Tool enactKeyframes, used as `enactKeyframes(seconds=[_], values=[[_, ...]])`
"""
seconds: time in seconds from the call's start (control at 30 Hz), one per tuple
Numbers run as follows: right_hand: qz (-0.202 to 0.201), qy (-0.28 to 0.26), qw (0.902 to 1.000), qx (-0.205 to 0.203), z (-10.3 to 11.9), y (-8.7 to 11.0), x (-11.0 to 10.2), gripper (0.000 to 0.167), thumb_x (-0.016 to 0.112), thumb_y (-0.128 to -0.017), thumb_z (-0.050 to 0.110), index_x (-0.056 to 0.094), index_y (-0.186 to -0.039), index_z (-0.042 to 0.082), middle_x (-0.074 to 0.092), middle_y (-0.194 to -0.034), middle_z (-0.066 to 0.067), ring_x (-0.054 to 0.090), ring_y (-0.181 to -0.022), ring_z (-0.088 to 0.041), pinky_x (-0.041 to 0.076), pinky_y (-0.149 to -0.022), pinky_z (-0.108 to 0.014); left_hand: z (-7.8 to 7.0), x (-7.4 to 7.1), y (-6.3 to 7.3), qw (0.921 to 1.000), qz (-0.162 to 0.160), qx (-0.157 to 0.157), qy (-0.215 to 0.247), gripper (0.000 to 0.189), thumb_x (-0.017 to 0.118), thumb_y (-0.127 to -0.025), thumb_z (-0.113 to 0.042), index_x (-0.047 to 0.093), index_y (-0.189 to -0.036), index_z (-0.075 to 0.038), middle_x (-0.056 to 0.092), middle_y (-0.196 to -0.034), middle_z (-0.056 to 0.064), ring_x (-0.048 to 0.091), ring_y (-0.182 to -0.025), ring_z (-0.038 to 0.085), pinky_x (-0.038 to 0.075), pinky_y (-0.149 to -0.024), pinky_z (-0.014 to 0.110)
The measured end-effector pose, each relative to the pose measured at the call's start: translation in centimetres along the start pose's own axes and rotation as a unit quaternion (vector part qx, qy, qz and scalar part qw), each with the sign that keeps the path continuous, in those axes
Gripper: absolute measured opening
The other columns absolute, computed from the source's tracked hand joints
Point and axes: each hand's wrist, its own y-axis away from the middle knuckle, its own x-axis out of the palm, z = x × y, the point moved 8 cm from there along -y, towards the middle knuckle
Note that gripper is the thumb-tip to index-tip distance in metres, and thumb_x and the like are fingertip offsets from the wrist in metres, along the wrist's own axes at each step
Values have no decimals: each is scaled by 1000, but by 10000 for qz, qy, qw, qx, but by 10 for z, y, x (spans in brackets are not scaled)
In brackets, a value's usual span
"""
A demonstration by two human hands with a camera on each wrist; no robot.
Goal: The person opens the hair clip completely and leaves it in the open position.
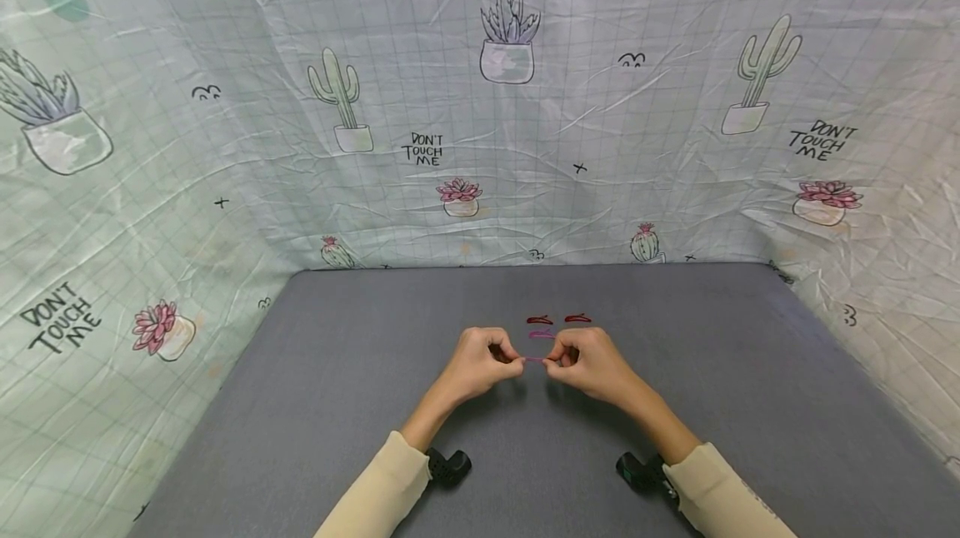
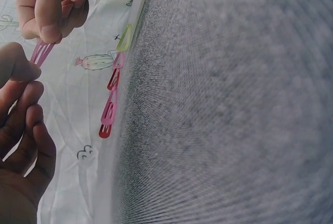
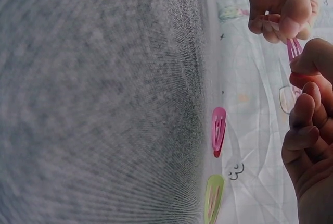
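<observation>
A pink snap hair clip [image 2: 42, 53] is stretched between my two hands, held above the table. My left hand [image 1: 480, 361] pinches one end between thumb and fingertips. The other end is pinched by my right hand [image 1: 594, 361], so only the middle of the clip shows. Just beyond the hands lie a magenta hair clip [image 1: 541, 335], a red hair clip [image 1: 540, 320] and a second red hair clip [image 1: 577, 318]. The wrist views also show a yellow-green hair clip [image 3: 213, 198], which my right hand seems to hide in the head view.
The clips lie on a dark grey table [image 1: 360, 371]. A pale curtain [image 1: 420, 97] printed with potted cacti hangs along its back and sides. Black wrist-worn devices are at both cuffs, the left device [image 1: 450, 468] and the right device [image 1: 637, 471].
</observation>
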Motion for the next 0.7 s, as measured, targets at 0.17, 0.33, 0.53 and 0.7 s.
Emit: enactKeyframes(seconds=[0.17, 0.33, 0.53, 0.7], values=[[10, -2, 10000, -37, 1, 0, 0, 24, 79, -77, -2, 69, -72, 19, 53, -60, 11, 41, -54, 6, 39, -49, -20, 0, 1, 0, 10000, 23, -47, 56, 19, 78, -78, 1, 69, -67, -12, 71, -70, 3, 55, -56, 3, 46, -54, 19], [40, -54, 10000, -13, 1, 0, 0, 24, 79, -77, -2, 69, -72, 18, 54, -61, 11, 41, -53, 6, 39, -49, -19, -2, 0, 0, 10000, 26, -38, 87, 19, 78, -77, 1, 69, -67, -12, 71, -70, 3, 56, -56, 3, 47, -54, 19], [100, -93, 9999, 18, 0, -1, 1, 24, 79, -78, -2, 69, -72, 19, 56, -61, 10, 41, -53, 6, 39, -48, -20, -2, -1, 0, 10000, 35, -35, 64, 19, 77, -77, 2, 69, -67, -12, 71, -70, 3, 55, -55, 2, 47, -54, 19], [131, -138, 9998, 5, 1, -2, 1, 25, 78, -79, -2, 68, -72, 19, 55, -61, 11, 41, -52, 6, 39, -48, -20, -3, -1, 0, 9999, 50, -19, 106, 19, 77, -77, 2, 68, -67, -12, 70, -70, 4, 54, -55, 2, 46, -53, 19]])
